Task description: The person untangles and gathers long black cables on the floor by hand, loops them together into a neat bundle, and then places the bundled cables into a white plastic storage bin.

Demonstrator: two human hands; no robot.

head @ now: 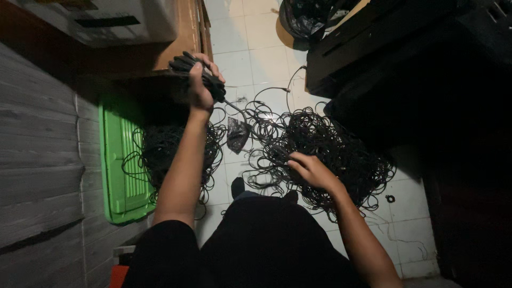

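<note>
My left hand [202, 80] is raised and closed around a bundle of coiled black cable [188, 65]. A taut strand [242, 114] runs from that bundle down to a big tangled heap of black cable [333, 149] on the white tiled floor. My right hand [309, 169] rests on the near edge of that heap, its fingers pinching the strand. A second, smaller pile of black cable [157, 149] lies to the left, partly over a green plastic lid [114, 160]. My dark-trousered legs fill the bottom middle.
A grey wooden wall [37, 160] runs along the left. A cardboard box [176, 32] stands at the top left. Large black cases [421, 58] fill the right side. A black bag [304, 18] sits at the top, and a small dark plastic scrap [236, 133] lies on the tiles.
</note>
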